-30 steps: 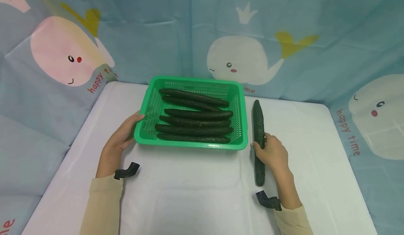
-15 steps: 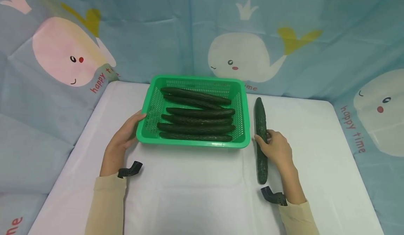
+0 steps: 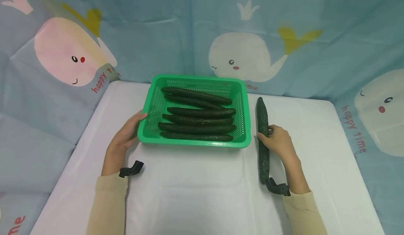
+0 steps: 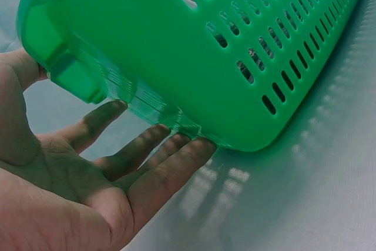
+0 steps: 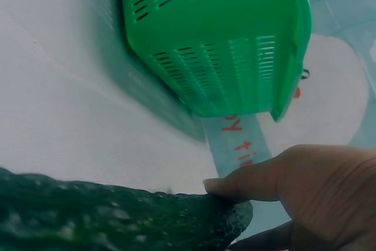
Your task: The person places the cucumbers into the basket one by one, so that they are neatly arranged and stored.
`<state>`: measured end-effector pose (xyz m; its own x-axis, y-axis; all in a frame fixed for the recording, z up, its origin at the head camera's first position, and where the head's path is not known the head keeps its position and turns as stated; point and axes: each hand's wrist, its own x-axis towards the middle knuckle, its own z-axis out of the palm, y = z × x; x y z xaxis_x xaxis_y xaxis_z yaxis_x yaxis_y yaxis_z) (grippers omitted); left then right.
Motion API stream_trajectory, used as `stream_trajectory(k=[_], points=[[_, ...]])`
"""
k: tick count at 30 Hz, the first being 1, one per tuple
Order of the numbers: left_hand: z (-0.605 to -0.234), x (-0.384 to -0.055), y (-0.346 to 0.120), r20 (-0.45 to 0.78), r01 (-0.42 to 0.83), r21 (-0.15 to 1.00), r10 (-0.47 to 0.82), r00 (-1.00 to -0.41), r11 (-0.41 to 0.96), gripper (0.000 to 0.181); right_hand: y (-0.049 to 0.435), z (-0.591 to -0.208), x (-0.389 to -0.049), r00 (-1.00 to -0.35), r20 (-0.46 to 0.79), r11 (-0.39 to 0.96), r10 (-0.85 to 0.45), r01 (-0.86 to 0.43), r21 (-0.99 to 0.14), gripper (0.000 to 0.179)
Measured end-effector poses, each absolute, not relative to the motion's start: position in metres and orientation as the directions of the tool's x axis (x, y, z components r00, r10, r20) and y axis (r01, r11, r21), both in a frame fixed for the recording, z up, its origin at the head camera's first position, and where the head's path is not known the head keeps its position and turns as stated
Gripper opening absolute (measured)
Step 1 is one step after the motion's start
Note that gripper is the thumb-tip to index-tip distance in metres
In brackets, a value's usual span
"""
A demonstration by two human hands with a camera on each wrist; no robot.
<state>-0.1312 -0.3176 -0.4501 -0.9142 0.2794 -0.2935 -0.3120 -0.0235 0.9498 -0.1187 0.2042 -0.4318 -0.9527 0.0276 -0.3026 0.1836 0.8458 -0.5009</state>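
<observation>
A green plastic basket (image 3: pixel 194 143) with slotted walls stands near the far edge of the table, and several dark green cucumbers (image 3: pixel 197 127) lie crosswise in it. My left hand (image 3: pixel 126 133) holds the basket's left end, thumb over the rim; in the left wrist view the fingertips (image 4: pixel 200 148) touch its outer wall. To the basket's right, a single cucumber (image 3: pixel 262 115) lies lengthwise on the table. My right hand (image 3: pixel 279 142) pinches it near its middle, the thumb on its left side and the fingers on its right, partly hidden.
A white cloth (image 3: pixel 195 193) covers the table. Blue fabric (image 3: pixel 157 35) printed with whales hangs behind and at both sides. Each wrist wears a small black camera mount, the right one (image 3: pixel 277 188) close to the lone cucumber's near end.
The right hand has slid a little farther up along the lone cucumber. The left hand keeps its hold on the basket. The head view has shifted slightly.
</observation>
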Motion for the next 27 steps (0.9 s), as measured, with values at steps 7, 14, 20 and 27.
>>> stream_trajectory(k=[7, 14, 20, 27], points=[[-0.451, -0.134, -0.317, -0.301, -0.312, 0.950, 0.266, -0.916, 0.000, 0.072, 0.213, -0.433, -0.120, -0.927, -0.374, 0.807, -0.024, 0.203, -0.555, 0.078], [-0.453, -0.134, -0.317, -0.309, -0.323, 0.946, 0.268, -0.913, -0.009, 0.071, 0.224, -0.433, -0.118, -0.929, -0.368, 0.743, -0.045, 0.215, -0.634, 0.074], [-0.452, -0.134, -0.319, -0.318, -0.327, 0.945, 0.242, -0.917, 0.004, 0.072, 0.228, -0.435, -0.116, -0.926, -0.375, 0.747, -0.040, 0.222, -0.627, 0.074], [-0.453, -0.133, -0.317, -0.332, -0.338, 0.941, 0.237, -0.913, 0.014, 0.074, 0.227, -0.428, -0.106, -0.937, -0.346, 0.699, -0.043, 0.219, -0.680, 0.073]])
